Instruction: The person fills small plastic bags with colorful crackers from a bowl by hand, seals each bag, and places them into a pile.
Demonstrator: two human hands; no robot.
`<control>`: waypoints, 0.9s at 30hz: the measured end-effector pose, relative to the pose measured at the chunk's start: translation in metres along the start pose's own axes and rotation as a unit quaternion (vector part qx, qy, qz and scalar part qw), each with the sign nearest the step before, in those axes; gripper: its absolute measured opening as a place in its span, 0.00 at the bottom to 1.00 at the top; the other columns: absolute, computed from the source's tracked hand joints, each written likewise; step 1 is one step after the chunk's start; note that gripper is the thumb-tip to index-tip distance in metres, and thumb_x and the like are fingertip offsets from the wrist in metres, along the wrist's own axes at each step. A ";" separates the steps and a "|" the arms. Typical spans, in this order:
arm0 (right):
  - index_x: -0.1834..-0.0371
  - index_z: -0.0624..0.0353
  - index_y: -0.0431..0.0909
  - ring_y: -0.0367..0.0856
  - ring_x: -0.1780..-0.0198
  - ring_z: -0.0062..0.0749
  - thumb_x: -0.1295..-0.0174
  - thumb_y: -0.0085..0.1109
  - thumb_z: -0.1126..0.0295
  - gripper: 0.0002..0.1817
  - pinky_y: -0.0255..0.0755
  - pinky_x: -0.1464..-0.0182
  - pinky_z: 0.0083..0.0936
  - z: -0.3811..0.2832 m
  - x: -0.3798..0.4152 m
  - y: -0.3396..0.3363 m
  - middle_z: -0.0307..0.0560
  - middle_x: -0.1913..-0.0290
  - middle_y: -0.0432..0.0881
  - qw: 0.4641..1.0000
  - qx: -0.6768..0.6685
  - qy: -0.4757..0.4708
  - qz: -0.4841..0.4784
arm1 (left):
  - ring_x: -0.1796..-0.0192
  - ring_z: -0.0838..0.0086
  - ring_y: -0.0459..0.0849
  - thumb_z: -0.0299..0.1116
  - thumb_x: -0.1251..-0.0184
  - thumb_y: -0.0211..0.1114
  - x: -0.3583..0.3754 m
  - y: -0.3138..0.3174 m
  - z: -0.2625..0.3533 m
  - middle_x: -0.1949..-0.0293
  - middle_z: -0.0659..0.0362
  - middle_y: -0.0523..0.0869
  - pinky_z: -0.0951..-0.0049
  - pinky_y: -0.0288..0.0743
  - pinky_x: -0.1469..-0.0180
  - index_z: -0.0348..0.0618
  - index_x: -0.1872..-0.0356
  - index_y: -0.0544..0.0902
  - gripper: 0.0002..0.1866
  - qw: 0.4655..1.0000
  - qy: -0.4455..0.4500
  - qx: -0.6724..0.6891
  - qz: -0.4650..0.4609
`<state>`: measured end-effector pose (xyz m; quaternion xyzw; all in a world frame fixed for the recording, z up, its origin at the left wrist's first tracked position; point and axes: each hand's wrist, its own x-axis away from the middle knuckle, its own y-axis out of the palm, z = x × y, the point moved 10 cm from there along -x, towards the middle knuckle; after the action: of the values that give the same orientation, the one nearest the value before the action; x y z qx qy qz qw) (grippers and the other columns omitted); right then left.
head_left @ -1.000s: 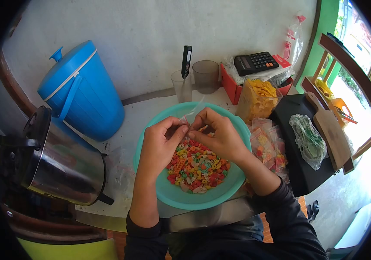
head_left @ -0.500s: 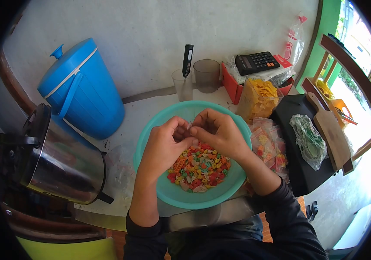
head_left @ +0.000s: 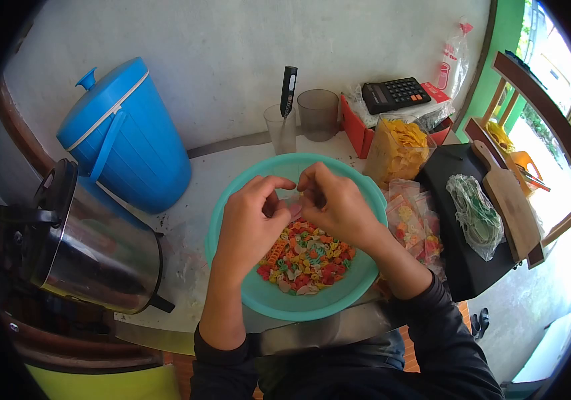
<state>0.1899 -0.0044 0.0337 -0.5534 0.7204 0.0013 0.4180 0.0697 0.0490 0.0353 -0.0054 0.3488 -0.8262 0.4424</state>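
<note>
A small clear plastic bag [head_left: 293,202] with a pinkish tint shows between my two hands, above a turquoise basin [head_left: 231,200]. My left hand [head_left: 253,212] curls at the bag's left side, its index finger stretched along the top edge and the other fingers partly hidden. My right hand [head_left: 339,208] pinches the right side with thumb and fingertips. Below them, colourful snack pieces [head_left: 309,260] in red, orange, yellow and green lie in the basin. Right of the basin are filled snack packets [head_left: 413,223] in clear plastic.
A blue drink cooler [head_left: 129,137] and a steel pot [head_left: 102,250] stand left. Behind the basin are two cups [head_left: 319,117], one holding a black pen-like tool [head_left: 288,92]. Rightward are a chip container [head_left: 399,157], calculator [head_left: 395,95], wrapped green bundle [head_left: 475,217] and wooden board [head_left: 509,203].
My fingertips have moved apart from their close pinch, and more of the clear bag shows between them. The basin and the things around it look the same.
</note>
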 end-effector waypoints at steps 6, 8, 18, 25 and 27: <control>0.55 0.61 0.70 0.83 0.69 0.47 0.47 0.63 0.81 0.17 0.76 0.65 0.36 -0.014 0.005 0.005 0.49 0.70 0.82 0.995 0.088 -0.044 0.009 | 0.62 0.61 0.87 0.20 0.40 0.66 0.004 0.010 0.015 0.49 0.51 0.84 0.61 0.82 0.56 0.37 0.47 0.83 0.18 0.990 0.070 -0.121 0.017; 0.55 0.62 0.70 0.82 0.70 0.41 0.46 0.62 0.82 0.17 0.76 0.65 0.34 -0.002 0.002 -0.002 0.48 0.70 0.81 1.000 0.000 0.015 0.000 | 0.59 0.66 0.87 0.19 0.40 0.67 0.003 0.013 0.016 0.46 0.52 0.84 0.64 0.83 0.57 0.35 0.42 0.81 0.22 0.992 0.124 -0.016 -0.021; 0.52 0.63 0.66 0.83 0.62 0.22 0.38 0.58 0.83 0.14 0.81 0.59 0.22 0.027 0.002 0.001 0.38 0.62 0.75 0.923 -0.332 0.191 -0.022 | 0.50 0.62 0.86 0.27 0.48 0.81 0.008 0.011 0.044 0.40 0.51 0.83 0.67 0.84 0.55 0.40 0.35 0.77 0.36 0.975 0.216 -0.016 -0.045; 0.51 0.62 0.67 0.85 0.60 0.23 0.35 0.59 0.84 0.13 0.83 0.62 0.22 0.023 0.003 0.009 0.42 0.61 0.77 0.906 -0.370 0.201 -0.041 | 0.64 0.63 0.87 0.29 0.44 0.80 0.006 -0.005 0.027 0.53 0.53 0.87 0.67 0.82 0.61 0.36 0.47 0.82 0.24 0.988 0.149 -0.025 -0.042; 0.53 0.63 0.71 0.86 0.60 0.29 0.35 0.63 0.80 0.12 0.82 0.61 0.27 0.017 0.005 0.010 0.46 0.59 0.79 0.979 -0.131 0.135 -0.084 | 0.64 0.62 0.88 0.31 0.43 0.79 0.006 -0.011 0.020 0.55 0.52 0.87 0.65 0.82 0.61 0.36 0.48 0.82 0.23 0.990 0.124 -0.061 -0.026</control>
<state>0.1920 0.0036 0.0151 -0.6567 0.7150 -0.0140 0.2395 0.0646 0.0366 0.0547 0.0605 0.4507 -0.8088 0.3729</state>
